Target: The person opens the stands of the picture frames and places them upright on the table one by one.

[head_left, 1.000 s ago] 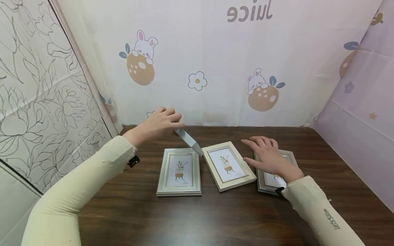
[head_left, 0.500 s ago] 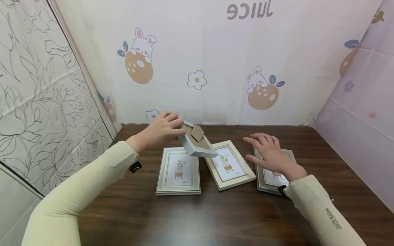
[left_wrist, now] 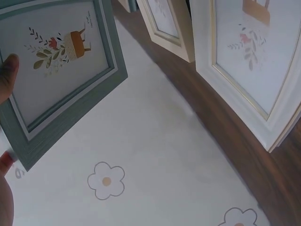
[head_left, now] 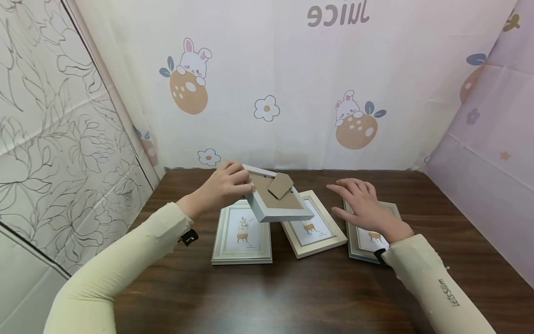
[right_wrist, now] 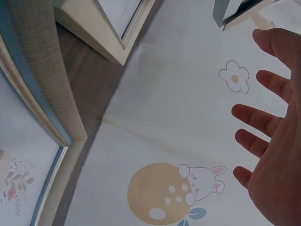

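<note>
My left hand (head_left: 223, 188) grips a blue-grey picture frame (head_left: 288, 202) by its left edge, raised and tilted above the table. Its brown back and folding stand (head_left: 280, 185) face the head camera. In the left wrist view, the front of that picture frame (left_wrist: 120, 61) shows a plant print, with the thumb (left_wrist: 7, 77) on the glass. A white picture frame (head_left: 221, 234) and a cream one (head_left: 333, 227) lie partly hidden beneath it. My right hand (head_left: 360, 206) hovers with fingers spread, overlapping a grey-brown picture frame (head_left: 353, 246) and holding nothing.
All this is on a dark wooden table (head_left: 267, 297). Behind it hangs a pale printed curtain (head_left: 292, 144); a floral panel (head_left: 83, 125) stands on the left and another curtain (head_left: 496, 171) on the right.
The blue-grey picture frame has turned from edge-on to show its back, and moved right and slightly lower over the cream one. My right hand has barely moved.
</note>
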`<state>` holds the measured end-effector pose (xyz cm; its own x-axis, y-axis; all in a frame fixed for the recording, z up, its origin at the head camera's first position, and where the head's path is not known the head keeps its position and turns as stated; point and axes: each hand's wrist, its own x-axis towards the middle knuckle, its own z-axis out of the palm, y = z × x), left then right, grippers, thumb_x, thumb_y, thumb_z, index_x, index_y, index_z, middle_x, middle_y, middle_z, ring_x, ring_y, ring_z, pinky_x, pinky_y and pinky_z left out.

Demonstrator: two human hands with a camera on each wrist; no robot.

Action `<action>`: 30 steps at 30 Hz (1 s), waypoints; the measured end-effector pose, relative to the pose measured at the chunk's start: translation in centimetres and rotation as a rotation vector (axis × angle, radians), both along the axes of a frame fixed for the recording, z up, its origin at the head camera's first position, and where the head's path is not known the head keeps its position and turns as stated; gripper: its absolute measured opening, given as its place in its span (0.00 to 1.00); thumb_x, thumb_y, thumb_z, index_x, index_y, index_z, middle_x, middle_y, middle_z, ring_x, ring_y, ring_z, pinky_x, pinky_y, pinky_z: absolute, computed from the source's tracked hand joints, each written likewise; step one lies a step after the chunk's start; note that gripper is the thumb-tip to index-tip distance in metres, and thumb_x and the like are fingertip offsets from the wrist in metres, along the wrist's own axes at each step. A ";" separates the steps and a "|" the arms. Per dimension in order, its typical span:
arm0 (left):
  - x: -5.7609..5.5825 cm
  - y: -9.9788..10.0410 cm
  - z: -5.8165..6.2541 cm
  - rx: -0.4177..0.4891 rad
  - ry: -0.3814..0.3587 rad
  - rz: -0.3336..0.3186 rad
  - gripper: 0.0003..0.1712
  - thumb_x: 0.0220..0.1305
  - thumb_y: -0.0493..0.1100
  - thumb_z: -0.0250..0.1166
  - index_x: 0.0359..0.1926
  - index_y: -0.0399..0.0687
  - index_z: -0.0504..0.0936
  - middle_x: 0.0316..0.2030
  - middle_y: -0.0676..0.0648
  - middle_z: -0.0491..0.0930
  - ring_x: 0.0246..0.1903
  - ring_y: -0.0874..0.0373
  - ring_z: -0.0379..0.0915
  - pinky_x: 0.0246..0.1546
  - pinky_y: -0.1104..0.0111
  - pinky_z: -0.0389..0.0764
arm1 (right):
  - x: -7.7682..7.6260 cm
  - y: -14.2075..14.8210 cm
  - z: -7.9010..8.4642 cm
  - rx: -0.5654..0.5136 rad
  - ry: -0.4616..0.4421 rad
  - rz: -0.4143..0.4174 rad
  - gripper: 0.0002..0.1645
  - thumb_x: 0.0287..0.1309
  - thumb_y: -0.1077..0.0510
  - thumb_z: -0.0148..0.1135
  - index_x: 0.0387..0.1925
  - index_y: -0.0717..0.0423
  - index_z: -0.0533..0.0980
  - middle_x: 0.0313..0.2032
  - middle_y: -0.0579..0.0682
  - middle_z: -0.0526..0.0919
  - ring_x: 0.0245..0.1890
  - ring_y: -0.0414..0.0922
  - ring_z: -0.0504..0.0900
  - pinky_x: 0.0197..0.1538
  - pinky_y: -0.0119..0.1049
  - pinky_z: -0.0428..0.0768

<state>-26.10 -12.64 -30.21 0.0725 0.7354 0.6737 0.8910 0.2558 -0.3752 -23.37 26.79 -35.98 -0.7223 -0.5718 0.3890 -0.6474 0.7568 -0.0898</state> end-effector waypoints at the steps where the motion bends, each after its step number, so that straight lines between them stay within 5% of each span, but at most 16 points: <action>1: 0.1 0.1 -0.1 0.000 0.000 0.000 0.19 0.45 0.29 0.77 0.36 0.48 0.80 0.32 0.49 0.74 0.34 0.50 0.70 0.39 0.55 0.73 | -0.1 -0.1 0.1 0.000 0.006 0.005 0.36 0.61 0.56 0.67 0.68 0.56 0.66 0.62 0.63 0.65 0.63 0.64 0.58 0.56 0.67 0.53; 19: 0.7 1.3 -0.8 0.017 -0.021 -0.005 0.14 0.52 0.29 0.74 0.36 0.48 0.81 0.33 0.49 0.76 0.36 0.50 0.71 0.42 0.55 0.73 | -3.7 -4.0 3.1 0.112 0.062 0.245 0.35 0.60 0.54 0.66 0.67 0.56 0.67 0.62 0.64 0.66 0.62 0.63 0.62 0.58 0.63 0.56; 30: 0.5 1.6 -1.1 0.019 -0.017 -0.008 0.15 0.52 0.29 0.74 0.37 0.49 0.81 0.34 0.49 0.75 0.36 0.51 0.69 0.43 0.55 0.72 | -5.3 -6.6 3.8 0.192 -0.017 0.227 0.35 0.61 0.56 0.63 0.70 0.50 0.66 0.62 0.59 0.68 0.64 0.58 0.62 0.62 0.60 0.54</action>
<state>-25.63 -11.08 -31.36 0.0671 0.7222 0.6884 0.8993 0.2551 -0.3553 -28.68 20.19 -32.15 -0.5734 -0.7812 0.2469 -0.8015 0.5973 0.0283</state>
